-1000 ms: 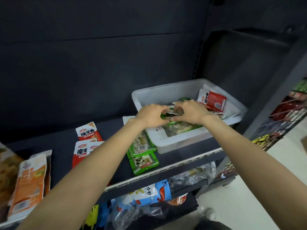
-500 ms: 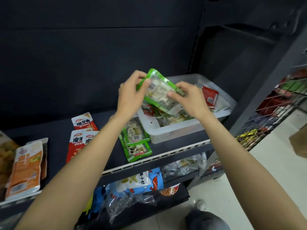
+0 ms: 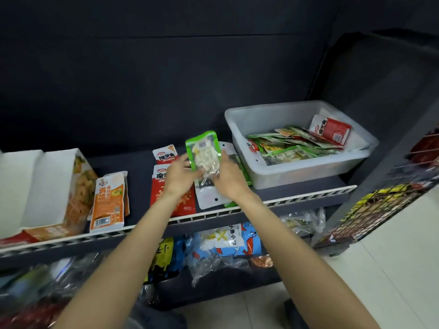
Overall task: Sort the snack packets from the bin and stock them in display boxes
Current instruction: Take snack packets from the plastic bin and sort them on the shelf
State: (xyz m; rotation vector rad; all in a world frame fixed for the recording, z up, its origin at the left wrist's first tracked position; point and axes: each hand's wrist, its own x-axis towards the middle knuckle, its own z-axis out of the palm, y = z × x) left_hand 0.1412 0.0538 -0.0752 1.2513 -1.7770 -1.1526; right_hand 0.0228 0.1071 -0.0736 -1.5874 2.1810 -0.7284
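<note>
Both hands hold one green-edged snack packet upright above the dark shelf, left of the bin. My left hand grips its left side and my right hand grips its lower right. The white plastic bin stands at the right of the shelf, with several green and red packets inside. Below my hands a flat white pack lies on green packets. Red packets lie to the left of it. An open white display box stands at the far left beside orange packets.
The shelf has a white slotted front rail. On the lower shelf lie bagged snacks, among them a blue and white bag. A wire rack with goods stands at the right, over a pale tiled floor.
The green packet came up out of the bin in both hands and moved left, over the packets lying on the shelf. The view has shifted left, showing the display box.
</note>
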